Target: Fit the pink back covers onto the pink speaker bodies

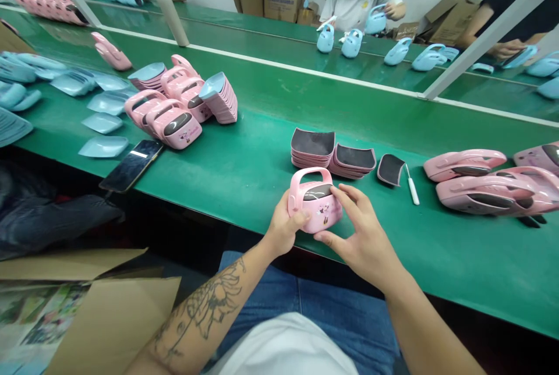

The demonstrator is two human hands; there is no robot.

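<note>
**Pink plastic case (321,215) held in both hands at the near edge of the counter (262,154).**

The left hand (283,226) cups the case's left end, its fingers curled around behind. The right hand (362,235) spreads wide across the front, with the fingers near the top edge and the thumb at the lower edge. The glossy shell appears light, stiff and hollow, and probably slippery, so the sides of the body seem a surer hold than the loop handle (308,171), which may flex. Stacked trays (312,145) and a white-handled tool (413,186) lie just beyond.
</note>
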